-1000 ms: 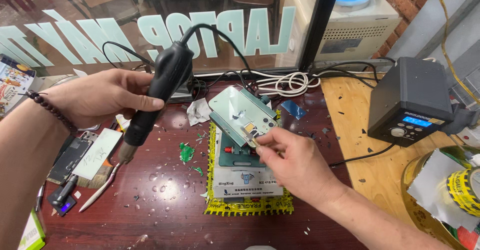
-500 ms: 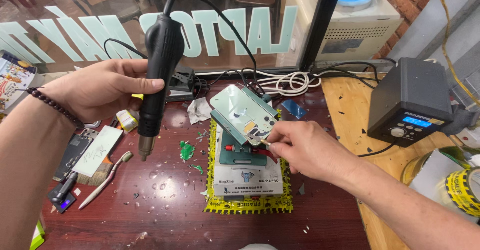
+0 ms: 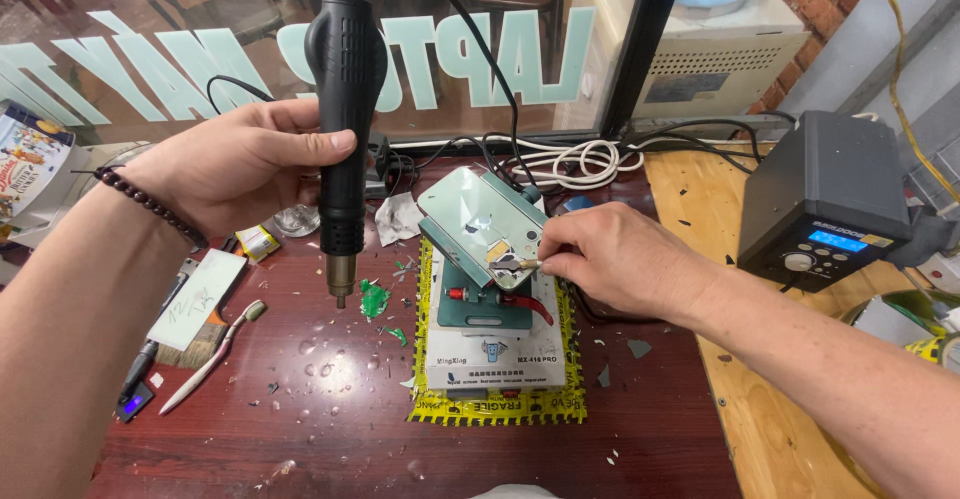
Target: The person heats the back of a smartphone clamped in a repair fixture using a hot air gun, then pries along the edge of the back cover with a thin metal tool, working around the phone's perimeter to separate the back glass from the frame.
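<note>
My left hand (image 3: 235, 164) grips a black hot-air handpiece (image 3: 345, 109), upright with its metal nozzle pointing down above the dark red table. Its cable runs up and back. My right hand (image 3: 620, 259) holds thin tweezers (image 3: 515, 262) whose tips touch the lower right corner of a pale green phone back (image 3: 480, 224). The phone is clamped, tilted, in a green holder (image 3: 480, 309) that stands on a white box (image 3: 490, 359) over a yellow taped sheet.
A grey rework station with a blue display (image 3: 825, 214) sits on the wooden board at right. A white toothbrush (image 3: 215, 354), a white card (image 3: 195, 299) and green scraps (image 3: 373, 299) lie left of the box. Coiled white cable (image 3: 570, 164) lies behind.
My left hand has raised the handpiece and turned it from slanted to upright, shifting it right toward the phone. My right hand stays at the phone's corner with the tweezers.
</note>
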Demonstrator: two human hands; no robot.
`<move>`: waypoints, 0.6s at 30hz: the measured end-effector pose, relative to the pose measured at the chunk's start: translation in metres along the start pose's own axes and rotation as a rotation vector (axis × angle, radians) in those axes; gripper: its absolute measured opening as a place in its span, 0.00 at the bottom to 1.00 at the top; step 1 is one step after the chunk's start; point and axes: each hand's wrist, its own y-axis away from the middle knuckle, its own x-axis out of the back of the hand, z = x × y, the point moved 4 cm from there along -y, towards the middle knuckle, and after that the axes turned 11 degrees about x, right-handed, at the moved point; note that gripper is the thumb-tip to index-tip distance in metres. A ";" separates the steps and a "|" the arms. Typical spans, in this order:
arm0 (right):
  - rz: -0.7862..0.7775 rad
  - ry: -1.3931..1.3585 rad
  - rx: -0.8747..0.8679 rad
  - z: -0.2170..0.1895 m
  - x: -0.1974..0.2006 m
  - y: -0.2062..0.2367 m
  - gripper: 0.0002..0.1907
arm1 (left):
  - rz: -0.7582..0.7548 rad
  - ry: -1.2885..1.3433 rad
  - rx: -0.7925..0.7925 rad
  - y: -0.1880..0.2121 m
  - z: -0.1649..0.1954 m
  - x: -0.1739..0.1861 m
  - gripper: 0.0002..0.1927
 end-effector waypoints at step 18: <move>0.017 0.087 0.190 0.005 0.002 -0.013 0.05 | -0.172 0.233 -0.289 -0.035 0.005 -0.069 0.09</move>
